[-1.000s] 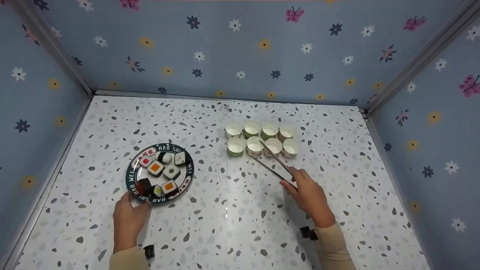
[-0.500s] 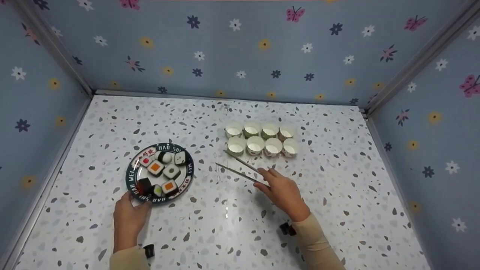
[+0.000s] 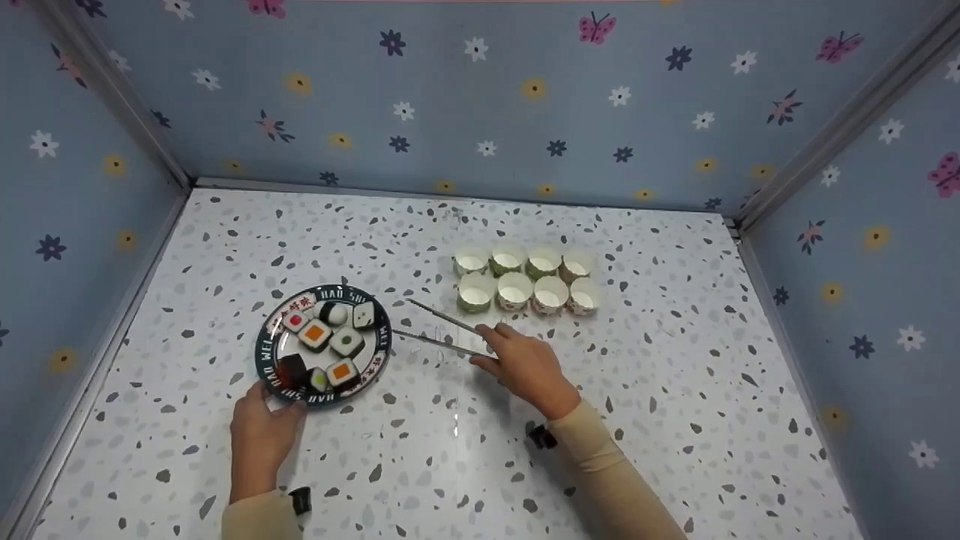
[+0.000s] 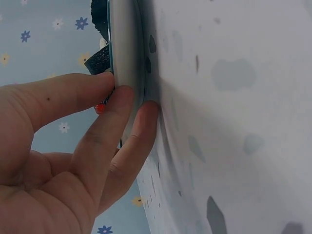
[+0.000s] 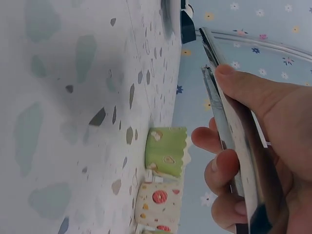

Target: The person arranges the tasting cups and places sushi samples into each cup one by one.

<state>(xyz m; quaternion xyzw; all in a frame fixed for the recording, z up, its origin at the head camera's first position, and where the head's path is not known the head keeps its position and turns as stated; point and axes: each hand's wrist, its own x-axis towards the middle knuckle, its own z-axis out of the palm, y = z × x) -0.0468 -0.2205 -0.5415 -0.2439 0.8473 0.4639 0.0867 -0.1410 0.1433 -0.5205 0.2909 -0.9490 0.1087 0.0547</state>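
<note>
My left hand point(image 3: 262, 435) holds the near-left rim of a round plate point(image 3: 383, 339) with a dark lettered border. In the left wrist view its fingertips pinch the plate edge point(image 4: 127, 44) close to the tabletop. Several sushi pieces lie on the plate, among them an orange-centred roll point(image 3: 316, 334) and a green-centred one point(image 3: 346, 341). My right hand point(image 3: 529, 371) grips metal tongs point(image 3: 444, 316), whose arms are spread with nothing between them. Their tips are near the plate's right rim; serrated ends show on the tongs point(image 5: 233, 114) in the right wrist view.
Several paper baking cups point(image 3: 514, 291) stand in two rows right of the plate, beyond my right hand. A green cup point(image 5: 165, 151) shows in the right wrist view. Flower-patterned panels point(image 3: 442, 90) enclose the speckled tabletop point(image 3: 675, 352) at the back and sides.
My right hand has carried the spread tongs leftward from the cups to beside the plate. My left hand stays at the plate rim. The whole head view has shifted slightly.
</note>
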